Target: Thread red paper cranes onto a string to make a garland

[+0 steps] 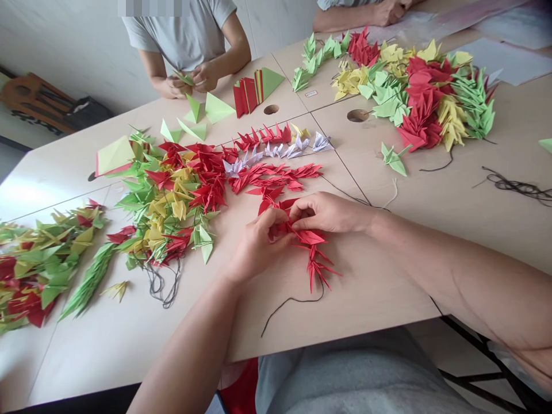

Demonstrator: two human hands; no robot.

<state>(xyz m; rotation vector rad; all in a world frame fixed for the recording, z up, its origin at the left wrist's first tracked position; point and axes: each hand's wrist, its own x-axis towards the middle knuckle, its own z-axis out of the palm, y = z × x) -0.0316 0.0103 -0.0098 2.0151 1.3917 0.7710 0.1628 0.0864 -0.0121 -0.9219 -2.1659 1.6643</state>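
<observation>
1. The string of red paper cranes (314,237) lies near the front edge of the desk (379,276); a thin dark cord (293,298) trails from its lower end toward that edge.
2. I have the left hand (261,241) and right hand (313,211) both pinching it, fingertips close together; the exact grip point is hidden from me.
3. I judge it feather-light, springy along the folds but easily crushed, so I'd hold it by the folded bodies or the cord, sparing the thin points.
4. Left of the hands, the mixed heap of cranes (176,195), red, yellow and green, bristles with sharp creases.
5. Beyond them, white cranes (284,150) form a crisp row.
6. Toward the far right corner lies a thick multicoloured garland (425,98), a loose green crane (394,159) just beside it.
7. At the far edge, a co-worker's hands (204,76) hold green paper (183,76), near stiff folded triangles (244,96).
</observation>
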